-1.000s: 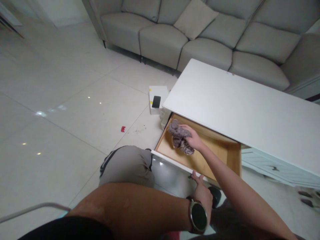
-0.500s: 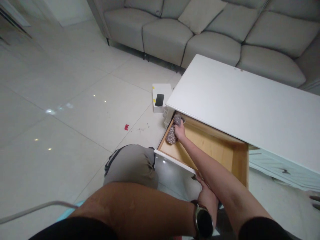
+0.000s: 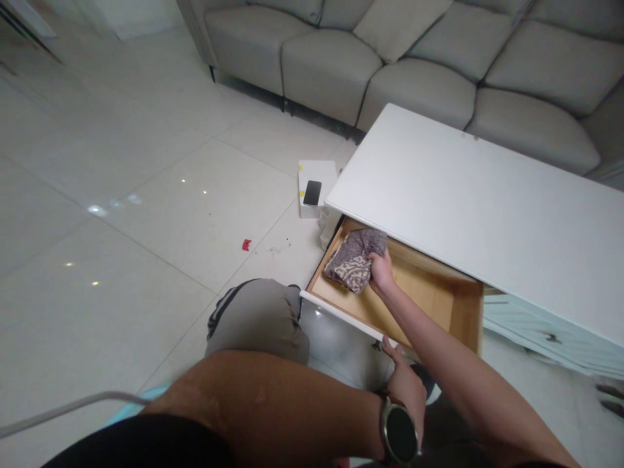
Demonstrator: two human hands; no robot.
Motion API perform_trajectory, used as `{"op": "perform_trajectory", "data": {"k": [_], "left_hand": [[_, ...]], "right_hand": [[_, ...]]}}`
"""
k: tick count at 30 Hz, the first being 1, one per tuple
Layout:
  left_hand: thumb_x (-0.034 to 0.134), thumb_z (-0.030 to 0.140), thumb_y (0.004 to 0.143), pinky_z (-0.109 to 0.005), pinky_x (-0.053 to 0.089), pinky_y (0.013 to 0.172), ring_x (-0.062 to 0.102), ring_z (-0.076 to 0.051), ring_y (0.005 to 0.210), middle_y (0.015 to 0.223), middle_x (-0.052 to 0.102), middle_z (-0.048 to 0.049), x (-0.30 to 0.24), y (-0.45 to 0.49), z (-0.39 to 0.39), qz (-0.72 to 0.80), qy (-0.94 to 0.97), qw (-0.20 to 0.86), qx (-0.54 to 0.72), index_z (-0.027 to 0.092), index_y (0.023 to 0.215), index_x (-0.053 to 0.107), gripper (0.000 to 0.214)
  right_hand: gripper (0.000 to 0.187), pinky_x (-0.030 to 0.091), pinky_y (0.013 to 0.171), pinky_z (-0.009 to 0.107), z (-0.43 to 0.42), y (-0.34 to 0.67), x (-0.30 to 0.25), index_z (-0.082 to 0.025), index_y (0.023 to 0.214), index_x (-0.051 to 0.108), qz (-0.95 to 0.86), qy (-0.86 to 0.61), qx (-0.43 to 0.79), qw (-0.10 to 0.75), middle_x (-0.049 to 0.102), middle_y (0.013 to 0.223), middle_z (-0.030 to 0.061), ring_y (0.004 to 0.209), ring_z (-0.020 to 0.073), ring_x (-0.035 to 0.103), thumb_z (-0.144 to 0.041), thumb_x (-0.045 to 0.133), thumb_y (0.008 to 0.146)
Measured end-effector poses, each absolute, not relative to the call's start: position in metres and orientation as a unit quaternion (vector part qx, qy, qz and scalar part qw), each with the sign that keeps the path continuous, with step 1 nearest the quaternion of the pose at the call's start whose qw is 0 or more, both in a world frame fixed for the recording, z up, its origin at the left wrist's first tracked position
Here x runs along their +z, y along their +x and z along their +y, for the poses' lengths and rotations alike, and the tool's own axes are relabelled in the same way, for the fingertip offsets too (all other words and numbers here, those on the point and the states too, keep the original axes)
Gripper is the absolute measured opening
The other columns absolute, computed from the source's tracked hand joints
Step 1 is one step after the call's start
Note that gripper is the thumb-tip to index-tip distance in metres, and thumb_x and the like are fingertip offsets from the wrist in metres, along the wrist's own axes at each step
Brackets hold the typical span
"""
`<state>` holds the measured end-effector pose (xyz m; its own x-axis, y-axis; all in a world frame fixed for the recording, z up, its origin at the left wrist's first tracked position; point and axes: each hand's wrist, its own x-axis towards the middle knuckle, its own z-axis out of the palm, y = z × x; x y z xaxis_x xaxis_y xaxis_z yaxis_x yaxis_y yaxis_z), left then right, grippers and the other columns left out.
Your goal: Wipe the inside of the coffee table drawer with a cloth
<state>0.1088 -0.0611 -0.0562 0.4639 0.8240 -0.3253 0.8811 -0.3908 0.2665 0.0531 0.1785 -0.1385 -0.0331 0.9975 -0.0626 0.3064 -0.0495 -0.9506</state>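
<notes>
A patterned brown-and-cream cloth (image 3: pixel 355 260), folded into a loose bundle, lies against the left end inside the pulled-out wooden drawer (image 3: pixel 439 302). My right hand (image 3: pixel 381 270) is closed on the cloth's right edge, its fingers partly hidden by the fabric. Below, my left hand (image 3: pixel 405 380), with a watch (image 3: pixel 400 432) on the wrist, grips the drawer's white front edge beside a small dark knob (image 3: pixel 377 346). Some of its fingers are out of sight behind the front.
The drawer belongs to a white coffee table (image 3: pixel 468 188). Behind it stands a grey sofa (image 3: pixel 326 65). A white box (image 3: pixel 316 170) with a black phone-like shape on top sits by the table's left corner. A red scrap (image 3: pixel 246 245) lies on the tiled floor.
The cloth, bunched up narrow before, now spreads wider across the drawer's left end. My right hand has moved right and slightly toward me with it. My left hand stays at the drawer front.
</notes>
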Motion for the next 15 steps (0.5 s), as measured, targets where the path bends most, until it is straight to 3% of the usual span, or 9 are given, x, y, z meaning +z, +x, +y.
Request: {"op": "perform_trajectory", "data": {"k": [3,6,9,11,13,15], "left_hand": [[0.051,0.029,0.098,-0.069,0.033,0.118,0.043,-0.038,0.144,0.128,0.071,-0.0106,-0.056,0.108,-0.058,0.509,0.833,0.197,-0.089,0.021,0.119,0.076,0.033],[0.051,0.03,0.098,-0.068,0.033,0.118,0.042,-0.037,0.145,0.127,0.071,-0.0081,-0.057,0.108,-0.058,0.512,0.832,0.191,-0.096,0.024,0.119,0.075,0.033],[0.052,0.026,0.095,-0.073,0.032,0.117,0.044,-0.039,0.143,0.121,0.074,-0.0084,-0.057,0.106,-0.06,0.501,0.84,0.189,-0.085,0.024,0.113,0.078,0.032],[0.053,0.023,0.093,-0.074,0.032,0.116,0.045,-0.04,0.142,0.118,0.075,-0.0105,-0.054,0.104,-0.06,0.495,0.845,0.188,-0.079,0.022,0.11,0.08,0.031],[0.053,0.022,0.093,-0.075,0.032,0.116,0.044,-0.04,0.142,0.119,0.074,-0.0111,-0.05,0.102,-0.059,0.486,0.849,0.188,-0.09,0.021,0.111,0.079,0.032],[0.05,0.022,0.094,-0.073,0.032,0.117,0.044,-0.038,0.143,0.122,0.073,-0.01,-0.048,0.102,-0.058,0.48,0.85,0.184,-0.115,0.021,0.116,0.077,0.035]], "right_hand": [[0.072,0.049,0.107,0.05,0.177,0.075,-0.118,-0.018,0.148,0.043,-0.68,-0.56,0.328,0.341,0.065,0.133,0.0126,0.119,0.0294,0.061,-0.024,0.045,0.077],[0.077,0.038,0.115,0.06,0.156,0.082,-0.114,-0.024,0.153,0.043,-0.819,-0.478,0.265,0.175,0.049,0.154,0.0126,0.137,0.0372,0.047,-0.024,0.056,0.077],[0.085,0.021,0.11,0.082,0.135,0.078,-0.129,-0.038,0.155,0.042,-0.883,-0.426,0.198,-0.01,0.024,0.169,0.006,0.15,0.0531,0.017,-0.027,0.067,0.074],[0.089,0.018,0.101,0.089,0.131,0.073,-0.142,-0.044,0.156,0.039,-0.883,-0.429,0.172,-0.083,0.015,0.172,0.005,0.149,0.0591,0.007,-0.03,0.072,0.074],[0.088,0.024,0.1,0.088,0.136,0.068,-0.152,-0.044,0.157,0.037,-0.881,-0.432,0.157,-0.108,0.015,0.171,0.0076,0.148,0.0592,0.01,-0.028,0.071,0.077],[0.077,0.035,0.1,0.079,0.149,0.064,-0.153,-0.042,0.154,0.044,-0.887,-0.428,0.138,-0.108,0.025,0.167,0.0116,0.145,0.0534,0.025,-0.02,0.063,0.083]]}}
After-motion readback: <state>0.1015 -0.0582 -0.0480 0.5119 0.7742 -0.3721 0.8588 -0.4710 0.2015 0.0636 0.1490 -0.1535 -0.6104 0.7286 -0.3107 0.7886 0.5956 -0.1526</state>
